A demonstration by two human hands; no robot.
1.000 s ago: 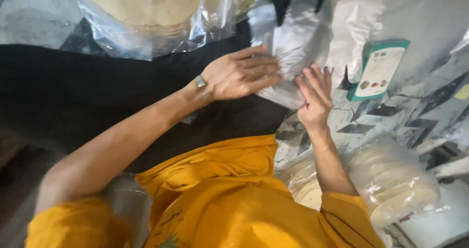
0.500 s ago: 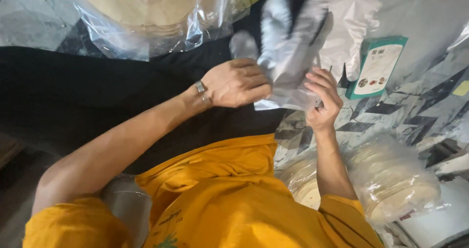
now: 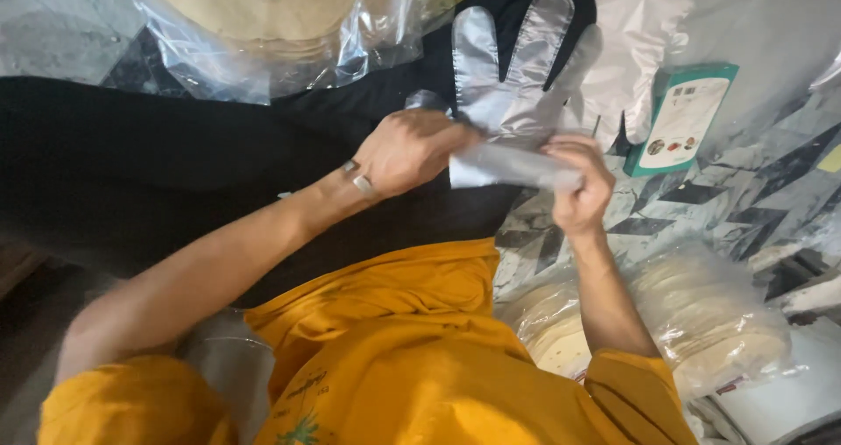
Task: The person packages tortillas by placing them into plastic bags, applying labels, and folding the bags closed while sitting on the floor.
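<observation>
1. At about ten o'clock, a clear plastic bag (image 3: pixel 263 38) of flat round breads is seen lying on the dark surface (image 3: pixel 131 165).
2. Just left of centre, the left hand (image 3: pixel 412 151) is closed on the cuff of a clear plastic glove (image 3: pixel 512 86), with a ring visible at the wrist side.
3. The glove is held up between both hands at about twelve o'clock, its fingers spread and pointing away.
4. Just right of centre, the right hand (image 3: pixel 583 182) is clamped on the opposite edge of the cuff.
5. At about two o'clock, a green and white box (image 3: pixel 679 116) rests on the patterned surface (image 3: pixel 701 208).
6. At about four o'clock, another bagged stack of flatbreads (image 3: pixel 701 322) is seen.
</observation>
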